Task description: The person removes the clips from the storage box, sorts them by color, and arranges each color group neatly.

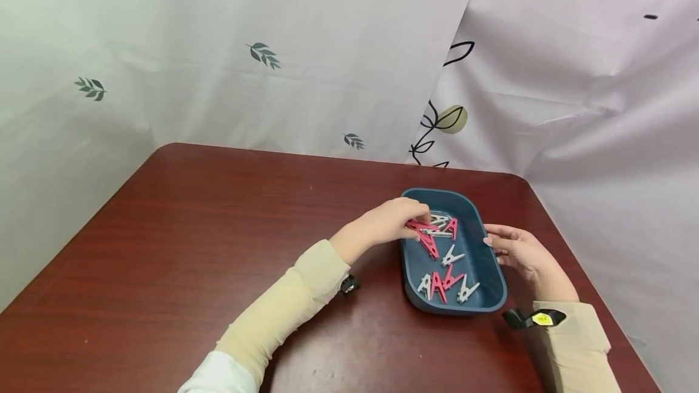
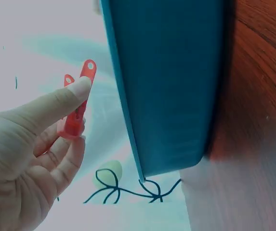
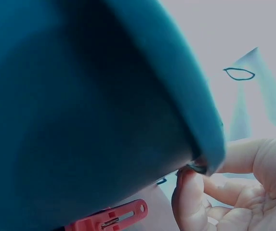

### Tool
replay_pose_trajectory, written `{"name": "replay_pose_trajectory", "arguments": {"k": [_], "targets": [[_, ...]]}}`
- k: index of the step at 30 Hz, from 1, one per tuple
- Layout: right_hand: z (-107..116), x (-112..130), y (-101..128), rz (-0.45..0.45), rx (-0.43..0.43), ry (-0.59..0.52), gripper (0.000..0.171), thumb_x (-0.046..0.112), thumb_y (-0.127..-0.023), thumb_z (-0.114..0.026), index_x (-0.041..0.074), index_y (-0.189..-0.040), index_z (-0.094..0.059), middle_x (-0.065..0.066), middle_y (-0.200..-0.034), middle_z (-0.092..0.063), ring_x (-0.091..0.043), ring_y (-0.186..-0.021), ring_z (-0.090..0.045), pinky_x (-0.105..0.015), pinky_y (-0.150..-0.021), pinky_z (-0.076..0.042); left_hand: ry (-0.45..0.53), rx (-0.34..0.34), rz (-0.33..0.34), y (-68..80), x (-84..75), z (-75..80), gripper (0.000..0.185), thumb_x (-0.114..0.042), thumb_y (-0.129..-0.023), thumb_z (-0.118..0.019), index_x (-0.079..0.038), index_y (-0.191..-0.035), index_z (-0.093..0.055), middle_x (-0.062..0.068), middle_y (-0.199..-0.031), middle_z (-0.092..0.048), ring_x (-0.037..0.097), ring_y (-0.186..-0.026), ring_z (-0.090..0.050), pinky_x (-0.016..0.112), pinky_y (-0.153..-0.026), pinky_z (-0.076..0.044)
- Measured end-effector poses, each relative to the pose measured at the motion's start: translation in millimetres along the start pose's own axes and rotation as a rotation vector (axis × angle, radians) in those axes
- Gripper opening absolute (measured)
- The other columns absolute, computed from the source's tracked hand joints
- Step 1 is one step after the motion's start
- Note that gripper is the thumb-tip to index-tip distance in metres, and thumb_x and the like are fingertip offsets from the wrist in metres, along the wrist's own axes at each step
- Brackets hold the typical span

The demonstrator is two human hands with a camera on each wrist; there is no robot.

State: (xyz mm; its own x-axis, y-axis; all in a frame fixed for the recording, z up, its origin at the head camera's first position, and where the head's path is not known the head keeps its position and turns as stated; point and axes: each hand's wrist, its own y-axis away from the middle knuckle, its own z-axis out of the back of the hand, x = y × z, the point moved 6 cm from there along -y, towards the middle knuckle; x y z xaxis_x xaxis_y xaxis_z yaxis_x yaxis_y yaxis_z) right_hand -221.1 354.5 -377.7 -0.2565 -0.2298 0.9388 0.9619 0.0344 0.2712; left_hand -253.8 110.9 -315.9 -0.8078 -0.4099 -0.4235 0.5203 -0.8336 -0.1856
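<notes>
Pinching a red clothespin (image 2: 73, 122) — left hand (image 1: 392, 219), right hand (image 1: 521, 252) holding blue bin (image 1: 475, 259)

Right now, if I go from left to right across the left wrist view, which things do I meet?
The left hand, the red clothespin it pinches, the blue tray, the reddish-brown table.

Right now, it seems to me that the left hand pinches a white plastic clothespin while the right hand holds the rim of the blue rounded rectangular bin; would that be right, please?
Only the colour is wrong: the left wrist view shows the left hand pinching a red plastic clothespin. The right hand does hold the rim of the blue bin.
</notes>
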Motion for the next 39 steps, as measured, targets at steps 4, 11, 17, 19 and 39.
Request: {"name": "replay_pose_trajectory", "arguments": {"k": [4, 11, 17, 19, 39], "targets": [[0, -1, 0, -0.001, 0.014, -0.05, 0.023, 0.011, -0.093, -0.059, 0.015, -0.115, -0.064, 0.01, -0.084, -0.07, -0.008, -0.072, -0.067, -0.024, -0.065, -0.055, 0.117, -0.034, 0.028, 5.8, 9.0, 3.2, 0.028, -0.016, -0.081, -0.075, -0.012, -0.107, -0.064, 0.002, -0.105, -0.064, 0.012, -0.094, -0.055, 0.018, -0.084, -0.047], [-4, 0, -1, 0.003, 0.023, -0.09, 0.018, 0.011, -0.093, -0.06, 0.026, -0.1, -0.065, 0.009, -0.084, -0.07, -0.008, -0.072, -0.067, -0.023, -0.064, -0.055, 0.347, -0.1, 0.092, 15.5, 24.4, 10.0, 0.026, -0.014, -0.08, -0.077, -0.012, -0.104, -0.067, 0.001, -0.103, -0.067, 0.012, -0.088, -0.056, 0.018, -0.076, -0.047], [-5, 0, -3, -0.001, 0.025, -0.094, 0.018, 0.01, -0.093, -0.06, 0.024, -0.103, -0.065, 0.009, -0.084, -0.07, -0.009, -0.073, -0.068, -0.024, -0.065, -0.055, 0.505, -0.157, 0.118, 24.6, 40.6, 17.5, 0.026, -0.016, -0.079, -0.078, -0.01, -0.103, -0.07, 0.002, -0.097, -0.068, 0.013, -0.079, -0.056, 0.021, -0.07, -0.049], [-5, 1, -3, 0.0, 0.033, -0.094, 0.018, 0.01, -0.093, -0.059, 0.023, -0.106, -0.065, 0.009, -0.085, -0.07, -0.009, -0.073, -0.068, -0.024, -0.066, -0.055, 0.545, -0.173, 0.118, 27.9, 47.2, 19.0, 0.025, -0.015, -0.08, -0.077, -0.009, -0.103, -0.071, 0.004, -0.096, -0.068, 0.014, -0.078, -0.056, 0.023, -0.069, -0.05], [-3, -2, 3, 0.014, 0.051, -0.121, 0.024, 0.01, -0.095, -0.056, 0.031, -0.096, -0.067, 0.009, -0.087, -0.071, -0.01, -0.073, -0.068, -0.024, -0.065, -0.056, 0.913, -0.328, 0.397, 43.4, 103.6, 5.6, 0.036, -0.003, -0.085, -0.069, 0.003, -0.117, -0.054, 0.021, -0.102, -0.066, 0.044, -0.097, -0.063, 0.041, -0.081, -0.055]]}}
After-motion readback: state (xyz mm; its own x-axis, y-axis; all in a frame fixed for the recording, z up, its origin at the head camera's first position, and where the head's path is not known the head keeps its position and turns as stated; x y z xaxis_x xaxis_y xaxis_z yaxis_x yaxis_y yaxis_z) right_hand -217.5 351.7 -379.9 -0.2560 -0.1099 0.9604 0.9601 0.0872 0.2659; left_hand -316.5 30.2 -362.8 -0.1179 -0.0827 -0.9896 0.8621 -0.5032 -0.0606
